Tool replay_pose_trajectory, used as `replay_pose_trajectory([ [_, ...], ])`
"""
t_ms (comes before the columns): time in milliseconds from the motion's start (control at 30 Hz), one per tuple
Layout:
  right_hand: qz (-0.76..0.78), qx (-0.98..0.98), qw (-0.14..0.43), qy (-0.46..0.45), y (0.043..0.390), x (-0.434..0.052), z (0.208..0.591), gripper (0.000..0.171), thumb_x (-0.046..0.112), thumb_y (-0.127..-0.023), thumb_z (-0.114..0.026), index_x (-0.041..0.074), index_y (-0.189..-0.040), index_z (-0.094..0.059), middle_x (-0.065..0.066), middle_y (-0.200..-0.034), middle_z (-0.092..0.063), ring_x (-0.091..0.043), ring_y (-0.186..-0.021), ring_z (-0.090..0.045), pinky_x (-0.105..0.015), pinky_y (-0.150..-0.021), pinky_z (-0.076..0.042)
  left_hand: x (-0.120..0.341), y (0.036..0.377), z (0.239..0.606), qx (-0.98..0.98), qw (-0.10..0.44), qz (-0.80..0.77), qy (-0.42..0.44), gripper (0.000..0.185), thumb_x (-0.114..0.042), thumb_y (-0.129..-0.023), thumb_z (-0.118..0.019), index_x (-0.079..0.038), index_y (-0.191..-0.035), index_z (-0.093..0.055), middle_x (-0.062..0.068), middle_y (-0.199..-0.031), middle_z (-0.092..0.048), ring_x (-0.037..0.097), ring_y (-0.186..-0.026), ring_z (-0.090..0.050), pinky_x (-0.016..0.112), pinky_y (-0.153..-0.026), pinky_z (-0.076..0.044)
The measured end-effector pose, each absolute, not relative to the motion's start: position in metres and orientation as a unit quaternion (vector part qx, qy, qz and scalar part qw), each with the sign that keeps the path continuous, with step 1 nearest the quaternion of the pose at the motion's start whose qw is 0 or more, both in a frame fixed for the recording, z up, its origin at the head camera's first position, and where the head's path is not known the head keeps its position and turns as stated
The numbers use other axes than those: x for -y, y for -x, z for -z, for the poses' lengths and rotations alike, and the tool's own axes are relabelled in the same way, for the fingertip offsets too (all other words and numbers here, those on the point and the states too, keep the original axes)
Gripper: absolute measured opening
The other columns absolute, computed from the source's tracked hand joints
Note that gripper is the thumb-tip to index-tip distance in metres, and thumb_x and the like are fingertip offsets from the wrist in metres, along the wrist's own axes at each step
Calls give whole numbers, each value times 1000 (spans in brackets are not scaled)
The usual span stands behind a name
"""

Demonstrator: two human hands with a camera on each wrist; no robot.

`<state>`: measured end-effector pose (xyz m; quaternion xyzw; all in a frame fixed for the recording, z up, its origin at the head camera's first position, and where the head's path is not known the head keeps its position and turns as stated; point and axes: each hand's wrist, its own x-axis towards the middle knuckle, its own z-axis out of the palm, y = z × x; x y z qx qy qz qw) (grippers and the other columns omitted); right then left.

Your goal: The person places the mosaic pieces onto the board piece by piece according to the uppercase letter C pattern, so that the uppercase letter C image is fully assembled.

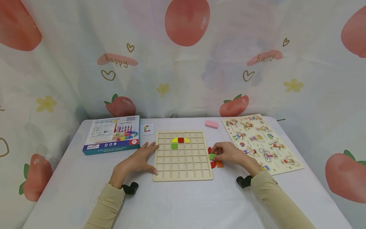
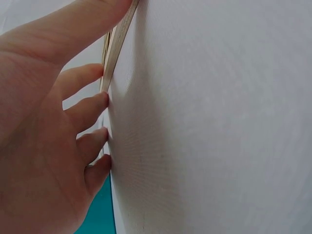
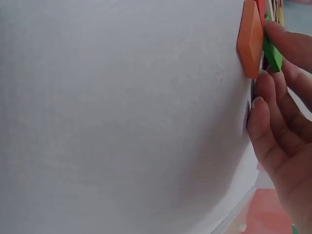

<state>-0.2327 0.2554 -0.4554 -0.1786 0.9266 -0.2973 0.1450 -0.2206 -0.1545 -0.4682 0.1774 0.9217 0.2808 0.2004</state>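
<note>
A square wooden grid board (image 1: pixel 183 165) lies on the table. In its upper cells sit a red square (image 1: pixel 181 140) with a yellow curved piece on either side, and a green square (image 1: pixel 174 146) below the left one. My left hand (image 1: pixel 138 159) rests against the board's left edge, thumb and fingertips touching it, fingers spread. Just off the board's right edge, my right hand (image 1: pixel 230 153) pinches a green block (image 3: pixel 273 55) between thumb and fingers. Red pieces (image 1: pixel 213 165) and an orange block (image 3: pixel 251 41) lie beneath and beside it; the fingers partly hide this pile.
A boxed toy set (image 1: pixel 112 135) lies at the left, with a small pattern card (image 1: pixel 151 129) beside it. A pink block (image 1: pixel 211 124) sits behind the board. At the right lies a wooden picture puzzle (image 1: pixel 258 144), partly under my right forearm.
</note>
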Motion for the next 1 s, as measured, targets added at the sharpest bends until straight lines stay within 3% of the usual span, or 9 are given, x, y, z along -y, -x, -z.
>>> replay_pose_trajectory([
  [300,306,-917,159,199,234,-253,449,6,12,-90,-77,9,-93,-72,3,-81,-65,-14,-77,-56,-24,-70,-48,153,221,466,-922,202,-279,-178,110,-44,-74,-91,-17,-163,-32,6,-173,-17,39,-161,-3,68,-124,-14],
  [733,363,-894,149,216,236,-246,441,14,9,-95,-70,7,-108,-75,0,-92,-71,-15,-81,-61,-22,-72,-53,155,220,465,-922,202,-279,-177,110,-42,-74,-91,-17,-163,-31,6,-173,-17,38,-161,-2,67,-125,-14],
  [1000,403,-873,164,219,239,-225,448,13,11,-98,-69,7,-108,-76,-5,-101,-74,-15,-81,-65,-23,-74,-57,154,220,465,-921,202,-282,-178,108,-41,-75,-91,-18,-163,-32,7,-173,-17,38,-161,-2,67,-124,-14],
])
